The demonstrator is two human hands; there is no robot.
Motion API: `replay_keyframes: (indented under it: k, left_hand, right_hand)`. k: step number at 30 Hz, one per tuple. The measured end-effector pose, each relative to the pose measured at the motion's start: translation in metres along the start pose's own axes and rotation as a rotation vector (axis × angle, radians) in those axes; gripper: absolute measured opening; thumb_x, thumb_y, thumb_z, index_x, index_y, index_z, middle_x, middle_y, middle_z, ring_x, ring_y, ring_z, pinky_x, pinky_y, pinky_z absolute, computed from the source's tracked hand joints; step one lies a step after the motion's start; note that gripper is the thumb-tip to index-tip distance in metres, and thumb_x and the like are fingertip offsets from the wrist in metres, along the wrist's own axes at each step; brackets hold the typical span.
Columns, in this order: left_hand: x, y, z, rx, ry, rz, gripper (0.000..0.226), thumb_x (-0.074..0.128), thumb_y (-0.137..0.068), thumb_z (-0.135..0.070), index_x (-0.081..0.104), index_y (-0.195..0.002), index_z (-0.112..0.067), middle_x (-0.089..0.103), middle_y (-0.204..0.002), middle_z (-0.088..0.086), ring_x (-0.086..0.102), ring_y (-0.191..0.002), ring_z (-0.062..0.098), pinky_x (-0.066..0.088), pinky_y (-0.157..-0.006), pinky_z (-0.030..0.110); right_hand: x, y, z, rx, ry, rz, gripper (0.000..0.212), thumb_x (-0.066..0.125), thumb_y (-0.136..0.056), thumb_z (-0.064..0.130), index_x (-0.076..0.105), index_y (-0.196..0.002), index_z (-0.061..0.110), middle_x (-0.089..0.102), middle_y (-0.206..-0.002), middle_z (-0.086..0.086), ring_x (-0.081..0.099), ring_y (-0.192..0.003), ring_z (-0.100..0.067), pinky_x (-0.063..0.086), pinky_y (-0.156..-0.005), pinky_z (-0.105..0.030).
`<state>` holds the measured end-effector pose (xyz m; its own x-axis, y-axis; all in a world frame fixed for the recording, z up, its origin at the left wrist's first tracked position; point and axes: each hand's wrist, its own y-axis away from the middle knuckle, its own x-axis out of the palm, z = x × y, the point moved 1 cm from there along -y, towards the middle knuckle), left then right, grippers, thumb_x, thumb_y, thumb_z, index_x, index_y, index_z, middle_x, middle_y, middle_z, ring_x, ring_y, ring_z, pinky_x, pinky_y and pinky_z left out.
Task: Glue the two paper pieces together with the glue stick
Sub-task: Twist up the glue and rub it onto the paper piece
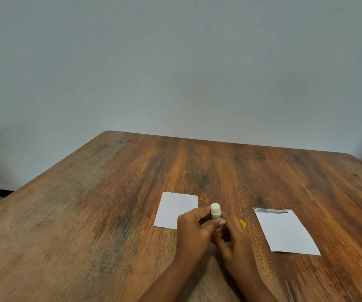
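Observation:
A glue stick stands upright between my hands, its white glue tip exposed at the top. My left hand wraps around its middle. My right hand grips its yellow base from the right. The yellow cap shows just behind my right hand; whether it is held or lies on the table I cannot tell. One white paper piece lies flat to the left of the hands, partly covered by my left hand. A second white paper piece, with a grey printed strip at its far edge, lies to the right.
Everything rests on a brown wooden table with rounded far corners. A plain grey wall rises behind the table's far edge. A strip of floor with a dark skirting shows at the far left.

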<state>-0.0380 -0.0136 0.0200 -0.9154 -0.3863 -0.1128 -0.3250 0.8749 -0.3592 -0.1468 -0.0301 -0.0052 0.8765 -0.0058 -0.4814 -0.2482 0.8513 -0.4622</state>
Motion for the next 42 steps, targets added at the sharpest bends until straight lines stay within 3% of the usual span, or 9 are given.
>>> replay_keyframes:
  k: [5,8,13,20,24,28,32,37,42]
  left_hand:
    - [0.0,-0.002,-0.001,-0.001,0.024,0.031,0.013,0.071,-0.074,-0.003,0.074,-0.084,-0.011,0.069,-0.069,-0.004,0.068,-0.066,0.009,0.057,-0.058,0.022]
    - [0.0,-0.003,-0.003,-0.006,0.024,0.008,0.015,0.073,-0.072,-0.005,0.074,-0.084,-0.014,0.071,-0.071,-0.007,0.069,-0.071,0.013,0.058,-0.067,0.028]
    - [0.003,0.0,-0.002,-0.007,0.0,0.017,0.019,0.075,-0.071,-0.008,0.074,-0.081,-0.023,0.066,-0.061,-0.031,0.067,-0.072,-0.001,0.051,-0.064,0.009]
    - [-0.002,-0.004,-0.002,0.02,-0.009,0.046,0.012,0.071,-0.074,-0.006,0.074,-0.083,-0.013,0.069,-0.069,-0.011,0.068,-0.07,0.011,0.056,-0.063,0.021]
    - [-0.003,-0.005,-0.001,0.012,-0.034,0.069,0.018,0.071,-0.075,-0.01,0.073,-0.093,-0.011,0.072,-0.079,-0.003,0.067,-0.072,0.006,0.052,-0.066,0.012]
    - [-0.015,-0.017,-0.002,0.073,-0.102,0.144,0.018,0.064,-0.082,-0.021,0.072,-0.096,-0.013,0.073,-0.083,-0.002,0.066,-0.073,-0.001,0.047,-0.065,0.01]
    - [-0.035,-0.046,0.011,0.103,-0.448,0.094,0.026,0.054,-0.089,-0.025,0.067,-0.105,-0.011,0.07,-0.108,0.004,0.059,-0.094,0.007,0.035,-0.078,0.002]
    - [-0.045,-0.071,0.046,0.024,-0.995,0.424,0.043,0.045,-0.094,-0.026,0.037,-0.136,-0.02,0.033,-0.15,0.001,0.025,-0.139,0.02,0.011,-0.117,0.037]
    - [-0.044,-0.066,0.051,0.03,-0.94,0.465,0.044,0.044,-0.094,-0.03,0.036,-0.136,-0.02,0.028,-0.152,0.0,0.021,-0.141,0.017,0.013,-0.116,0.033]
  right_hand:
    - [-0.005,-0.001,-0.004,0.112,-0.278,0.077,0.049,0.052,-0.08,-0.017,0.06,-0.115,0.015,0.071,-0.097,0.005,0.066,-0.091,-0.005,0.052,-0.073,-0.012]
    - [-0.002,0.0,-0.001,0.078,-0.184,0.048,0.047,0.055,-0.081,-0.011,0.057,-0.118,0.018,0.068,-0.098,0.014,0.063,-0.092,0.002,0.048,-0.072,-0.006]
    - [-0.002,0.0,0.001,0.044,-0.068,-0.031,0.042,0.065,-0.078,-0.002,0.06,-0.114,0.018,0.053,-0.077,-0.001,0.057,-0.072,-0.008,0.045,-0.06,-0.007]
    - [-0.008,-0.002,-0.003,0.153,-0.404,0.092,0.051,0.06,-0.079,-0.01,0.062,-0.106,0.032,0.07,-0.097,-0.005,0.068,-0.091,-0.02,0.057,-0.074,-0.025]
    - [-0.003,0.002,-0.001,0.145,-0.344,0.133,0.048,0.059,-0.083,-0.001,0.052,-0.119,0.03,0.068,-0.112,0.007,0.064,-0.104,-0.01,0.053,-0.088,-0.029]
    - [-0.002,0.002,-0.005,0.17,-0.322,0.076,0.046,0.058,-0.084,0.002,0.05,-0.122,0.027,0.069,-0.11,0.001,0.066,-0.1,-0.011,0.054,-0.084,-0.027]
    - [0.0,0.0,-0.012,0.244,-0.334,0.051,0.047,0.06,-0.083,0.002,0.048,-0.126,0.016,0.07,-0.103,-0.005,0.068,-0.093,-0.017,0.056,-0.083,-0.027]
    - [0.0,0.0,-0.01,0.267,-0.363,0.046,0.056,0.06,-0.083,0.001,0.042,-0.126,0.032,0.067,-0.088,0.002,0.07,-0.074,-0.027,0.058,-0.067,-0.027]
    - [-0.001,-0.002,-0.009,0.289,-0.402,0.055,0.055,0.063,-0.081,0.003,0.039,-0.117,0.037,0.064,-0.098,-0.001,0.071,-0.074,-0.023,0.058,-0.062,-0.028]
